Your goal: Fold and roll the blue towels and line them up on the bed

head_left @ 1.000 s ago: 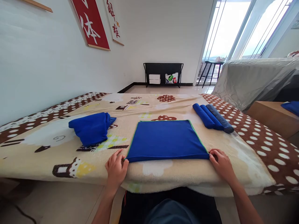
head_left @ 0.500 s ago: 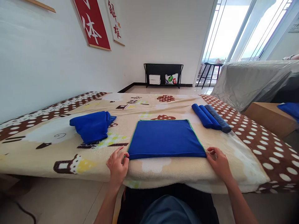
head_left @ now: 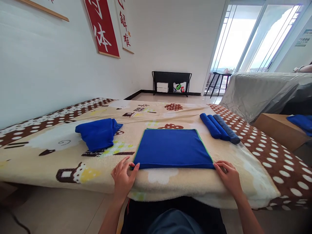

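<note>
A blue cloth (head_left: pixel 173 148) with green stitched edges lies flat in front of me, its near edge turned over in a narrow fold. My left hand (head_left: pixel 123 175) pinches the near left corner between thumb and fingers. At the near right corner, my right hand (head_left: pixel 227 175) is closed in a pinch on the same cloth. Beyond it to the right lie rolled cloths, two blue rolls (head_left: pixel 214 126) and a grey-blue roll (head_left: pixel 226 129), side by side. A loosely folded pile of blue cloth (head_left: pixel 97 133) rests to the left.
A cream patterned blanket (head_left: pixel 158 188) with brown dotted borders covers the bed-like surface. At right stand a cardboard box (head_left: pixel 275 130) with blue cloth on it and a plastic-covered piece of furniture (head_left: pixel 258 91). A black rack (head_left: pixel 172 78) stands by the far wall.
The view has tilted up slightly. My left thumb has moved right onto the folded near edge, and that edge looks turned over a little more. Both hands stay at the corners.
</note>
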`<state>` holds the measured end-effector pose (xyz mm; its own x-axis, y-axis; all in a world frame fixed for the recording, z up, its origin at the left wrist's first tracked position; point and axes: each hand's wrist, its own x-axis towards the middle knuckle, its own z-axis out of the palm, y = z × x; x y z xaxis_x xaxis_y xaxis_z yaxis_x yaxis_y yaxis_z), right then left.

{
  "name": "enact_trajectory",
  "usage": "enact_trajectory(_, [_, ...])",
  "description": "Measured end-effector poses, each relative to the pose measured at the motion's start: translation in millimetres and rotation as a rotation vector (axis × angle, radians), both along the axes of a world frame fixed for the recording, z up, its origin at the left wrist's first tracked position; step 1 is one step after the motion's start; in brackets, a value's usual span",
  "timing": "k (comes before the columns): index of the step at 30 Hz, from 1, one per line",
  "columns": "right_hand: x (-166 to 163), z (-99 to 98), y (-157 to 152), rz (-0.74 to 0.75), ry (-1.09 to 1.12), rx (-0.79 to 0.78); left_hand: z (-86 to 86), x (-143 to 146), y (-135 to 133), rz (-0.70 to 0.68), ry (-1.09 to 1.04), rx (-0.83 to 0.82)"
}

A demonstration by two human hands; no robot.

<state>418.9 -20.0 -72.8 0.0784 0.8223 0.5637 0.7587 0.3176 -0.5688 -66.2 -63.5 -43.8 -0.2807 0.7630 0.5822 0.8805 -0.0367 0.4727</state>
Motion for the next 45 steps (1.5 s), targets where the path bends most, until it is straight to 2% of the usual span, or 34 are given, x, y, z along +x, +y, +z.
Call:
enact_trajectory(8, [-10, 5.5, -1, -0.068, -0.109, -0.003, -4.1, 2, 1, 0.065, 0.078, 0.027])
enact_trajectory(11, [-14, 7.5, -3, -0.094, -0.13, -0.01, -3.4, 4, -2, 0.056, 0.126, 0.085])
enact_trajectory(17, [-32, 8.3, -13, -0.256, -0.198, 0.001, 0.3, 7, -8, 0.083, 0.188, 0.189])
enact_trajectory(24, [-49, 3.5, -15, -0.401, -0.35, 0.059, 8.5, 21, -9, 0.148, 0.215, 0.127])
enact_trajectory(28, [-67, 5.4, -15, -0.474, -0.403, 0.125, 4.9, 28, -9, 0.166, 0.3, 0.127])
enact_trajectory(30, [-76, 4.6, -15, -0.452, -0.375, 0.161, 0.6, 28, -9, 0.083, 0.335, 0.135])
enact_trajectory(33, [-80, 1.6, -16, -0.242, -0.308, 0.151, -3.9, 25, -9, -0.073, 0.355, 0.145])
enact_trajectory(36, [-79, 2.2, -19, -0.116, -0.264, 0.107, -2.9, 26, -11, -0.071, 0.356, 0.144])
enact_trajectory(41, [-100, 16.4, -32, -0.284, -0.423, 0.117, 1.9, 45, -19, 0.036, 0.367, 0.075])
enact_trajectory(43, [-113, 23.4, -34, -0.345, -0.523, 0.122, 1.4, 54, -22, 0.022, 0.39, 0.05])
enact_trajectory(45, [-124, 29.6, -35, -0.379, -0.6, 0.106, 0.3, 62, -25, -0.059, 0.42, 0.036])
